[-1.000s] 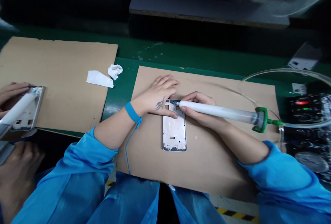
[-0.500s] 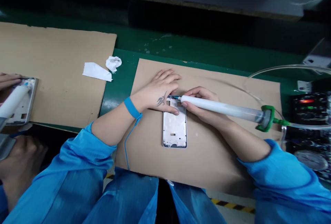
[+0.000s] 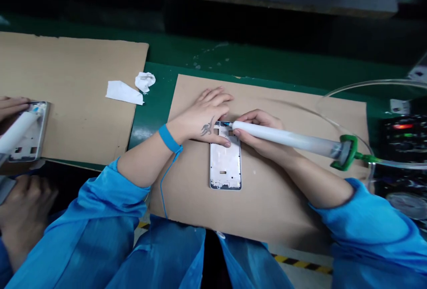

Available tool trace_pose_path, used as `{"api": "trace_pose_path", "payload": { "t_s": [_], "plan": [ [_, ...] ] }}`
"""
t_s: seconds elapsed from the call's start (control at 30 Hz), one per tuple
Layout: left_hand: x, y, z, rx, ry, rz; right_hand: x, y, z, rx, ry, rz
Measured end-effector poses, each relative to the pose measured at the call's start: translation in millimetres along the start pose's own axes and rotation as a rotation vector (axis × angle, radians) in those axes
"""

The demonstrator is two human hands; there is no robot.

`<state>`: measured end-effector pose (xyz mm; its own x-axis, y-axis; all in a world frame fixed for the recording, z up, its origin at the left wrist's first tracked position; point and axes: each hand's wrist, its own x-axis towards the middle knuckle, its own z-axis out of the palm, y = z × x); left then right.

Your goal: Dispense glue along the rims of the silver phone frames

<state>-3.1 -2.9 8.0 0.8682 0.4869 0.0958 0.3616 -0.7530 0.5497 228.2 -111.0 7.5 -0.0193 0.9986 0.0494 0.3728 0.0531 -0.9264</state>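
A silver-white phone frame (image 3: 225,164) lies flat on brown cardboard in front of me, cut-outs and a dark top edge showing. My left hand (image 3: 208,118) steadies its upper left side, the thumb on the inner face and the fingers stretched past the top edge. A blue wrist strap with a cord circles that wrist. In my right hand (image 3: 258,131) is a white dispensing syringe (image 3: 287,138), gripped near its front end. Its blue needle points at the frame's top edge; exact contact is too small to tell. A green cap (image 3: 347,152) closes the rear, joined to clear tubing.
Clear tubing (image 3: 367,82) curves to dark equipment (image 3: 403,146) with a red display on the right. Crumpled white paper (image 3: 145,82) and a flat white scrap (image 3: 124,92) lie left. A co-worker's hand (image 3: 13,106) holds another phone frame (image 3: 33,142) beside a white syringe (image 3: 18,131).
The camera view has shifted slightly. My hands, the syringe and the phone frame keep nearly the same positions to each other. The co-worker's syringe body has moved slightly left.
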Motion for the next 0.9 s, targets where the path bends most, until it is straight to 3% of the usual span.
{"api": "trace_pose_path", "payload": {
  "t_s": [0.33,0.9],
  "plan": [
    [2.7,-3.8,1.0,-0.023,0.009,-0.010,1.6,7.0,-6.4,-0.026,0.006,-0.077],
    [6.3,-1.1,-2.7,-0.079,-0.028,-0.022,-1.2,4.8,-6.5,-0.019,0.082,-0.059]
  ]
}}
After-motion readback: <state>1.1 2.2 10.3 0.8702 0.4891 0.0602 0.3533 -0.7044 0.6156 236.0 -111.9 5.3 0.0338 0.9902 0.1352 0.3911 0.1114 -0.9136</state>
